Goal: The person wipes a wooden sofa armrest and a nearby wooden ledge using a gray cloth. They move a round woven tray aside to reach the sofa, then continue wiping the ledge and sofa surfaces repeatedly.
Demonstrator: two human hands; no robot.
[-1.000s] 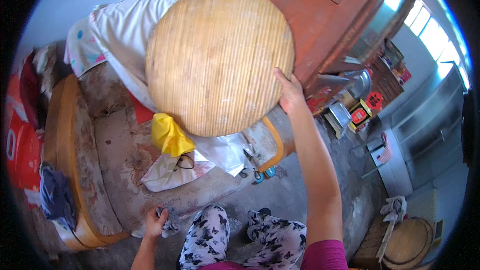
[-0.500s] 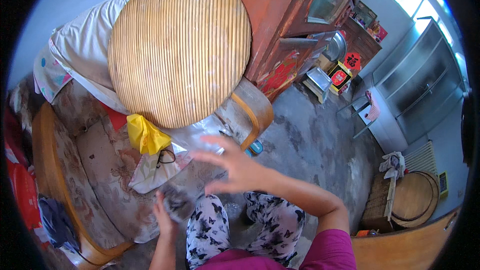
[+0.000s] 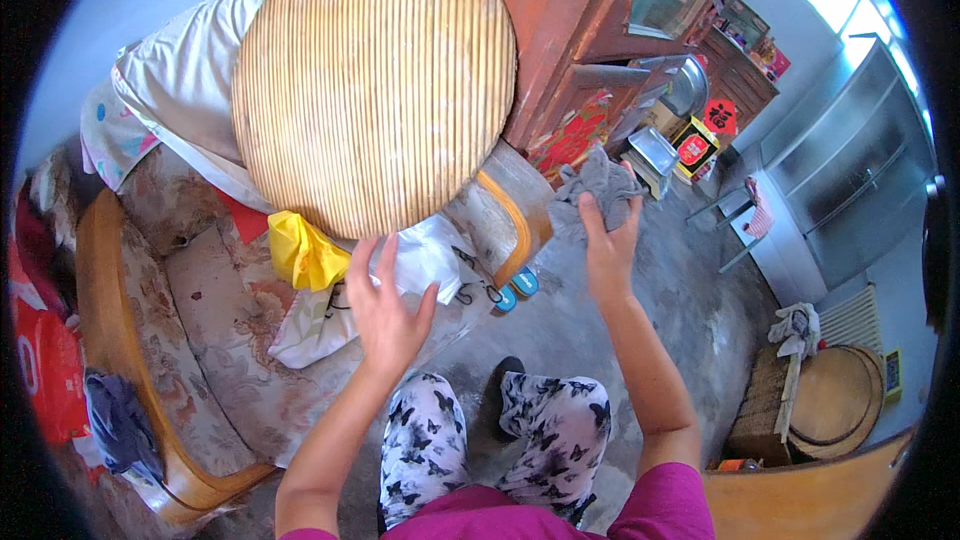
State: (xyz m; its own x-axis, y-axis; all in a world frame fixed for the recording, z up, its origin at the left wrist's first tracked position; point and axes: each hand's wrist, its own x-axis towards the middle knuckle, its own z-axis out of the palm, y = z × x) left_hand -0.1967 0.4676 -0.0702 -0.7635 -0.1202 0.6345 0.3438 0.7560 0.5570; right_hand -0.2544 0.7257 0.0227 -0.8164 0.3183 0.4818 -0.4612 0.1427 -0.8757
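Observation:
A crumpled grey cloth (image 3: 580, 202) is bunched in my right hand (image 3: 612, 245), raised out to the right over the floor. My left hand (image 3: 385, 318) has its fingers spread and thumb apart. Its fingertips reach the lower rim of a large round board of light slats (image 3: 375, 90); whether they touch it I cannot tell. The board stands tilted on the patterned sofa (image 3: 215, 285). Beside my left hand lie a yellow bag (image 3: 303, 252) and a white plastic bag (image 3: 430, 258).
A wooden sofa armrest (image 3: 505, 225) juts out beyond my left hand, with blue slippers (image 3: 515, 290) on the floor below. A reddish cabinet (image 3: 560, 50) rises behind the board. Round wooden lids (image 3: 835, 400) and a wicker box (image 3: 760, 405) stand at the right.
The grey cloth has gone from beside my left hand, low near my knee, into my right hand, up and to the right. My left hand has risen to the board's lower rim.

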